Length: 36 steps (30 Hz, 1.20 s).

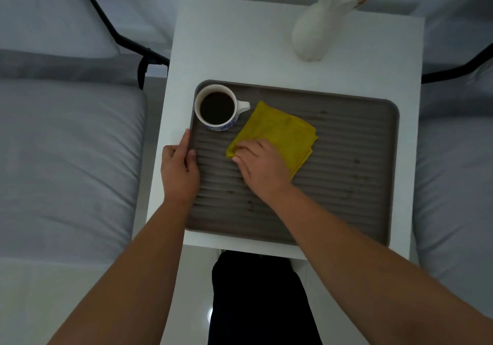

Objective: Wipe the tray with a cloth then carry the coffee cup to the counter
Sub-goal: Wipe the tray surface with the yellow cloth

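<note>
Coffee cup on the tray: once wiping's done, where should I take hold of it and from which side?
Take the coffee cup by its handle, coming in from the right with the right hand. The handle points right toward the yellow cloth; it looks nearly full, so keep the grip level.

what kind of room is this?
Probably a living room or lounge: a small white side table stands between grey cushioned seats, holding a vase and a tray with a coffee cup.
</note>
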### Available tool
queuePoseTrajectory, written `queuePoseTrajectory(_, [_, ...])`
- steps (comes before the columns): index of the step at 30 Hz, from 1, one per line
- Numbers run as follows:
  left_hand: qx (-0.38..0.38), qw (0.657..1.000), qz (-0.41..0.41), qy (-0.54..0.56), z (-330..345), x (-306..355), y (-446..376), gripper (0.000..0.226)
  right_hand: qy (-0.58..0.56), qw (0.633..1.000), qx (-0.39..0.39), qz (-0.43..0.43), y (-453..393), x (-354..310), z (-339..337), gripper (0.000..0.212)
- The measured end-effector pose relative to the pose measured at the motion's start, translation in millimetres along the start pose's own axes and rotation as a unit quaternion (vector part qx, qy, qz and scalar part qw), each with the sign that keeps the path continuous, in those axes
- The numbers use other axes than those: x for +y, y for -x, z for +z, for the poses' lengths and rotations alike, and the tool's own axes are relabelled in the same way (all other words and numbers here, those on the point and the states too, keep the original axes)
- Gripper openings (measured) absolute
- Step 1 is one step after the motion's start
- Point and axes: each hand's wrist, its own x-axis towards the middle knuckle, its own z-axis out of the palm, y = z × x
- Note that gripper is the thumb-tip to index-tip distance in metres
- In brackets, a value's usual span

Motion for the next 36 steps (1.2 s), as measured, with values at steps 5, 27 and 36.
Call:
queuePoseTrajectory(5, [0.003, 1.0, 0.007, 0.004, 3, -4, -1, 0.048, 0.083, 0.997, 0.004, 0.008, -1, 8, 10, 0.024])
queuePoseTrajectory(27, [0.009, 1.0, 0.011, 0.008, 6, -6, -1, 0.048, 0.189, 0.963, 0.044, 0.185, -9, 90, -41, 0.043])
queuePoseTrajectory(36, [0.001, 1.0, -0.001, 0.016, 5, -2, -1, 0.048, 0.215, 0.917, 0.111, 0.316, 5, 90, -42, 0.042])
